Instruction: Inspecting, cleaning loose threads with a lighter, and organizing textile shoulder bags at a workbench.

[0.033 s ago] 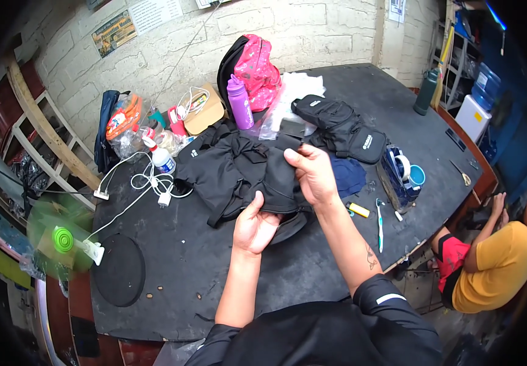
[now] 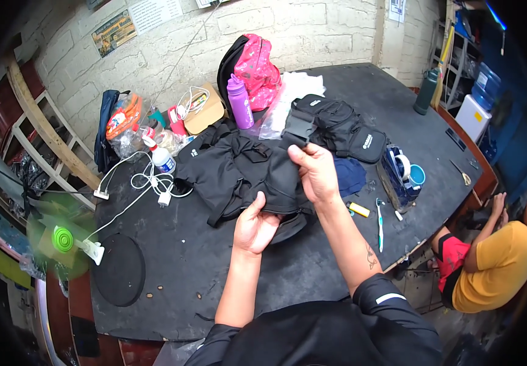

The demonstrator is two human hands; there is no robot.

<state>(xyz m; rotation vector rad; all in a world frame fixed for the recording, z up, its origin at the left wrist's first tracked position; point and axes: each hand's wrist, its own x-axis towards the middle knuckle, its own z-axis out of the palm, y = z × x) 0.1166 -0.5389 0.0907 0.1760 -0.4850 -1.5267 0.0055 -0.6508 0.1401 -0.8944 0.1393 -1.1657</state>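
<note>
Both my hands hold one black fabric pouch [image 2: 279, 183] above the dark table [image 2: 215, 287]. My left hand [image 2: 254, 227] grips its lower edge, palm up. My right hand [image 2: 315, 172] pinches its upper part, just below a black strap with a buckle [image 2: 297, 131]. Behind the pouch, to the left, lies a heap of black bags and straps [image 2: 221, 168]. Another black bag [image 2: 343, 128] lies to the right.
A pink backpack [image 2: 254, 67], a purple bottle [image 2: 240, 100], a cardboard box [image 2: 199, 110] and white cables [image 2: 154, 180] lie at the back. A blue bag [image 2: 397, 174], a toothbrush [image 2: 379, 222] and a yellow lighter [image 2: 359, 209] are at the right. A person in a yellow shirt [image 2: 489, 268] sits beyond the right edge.
</note>
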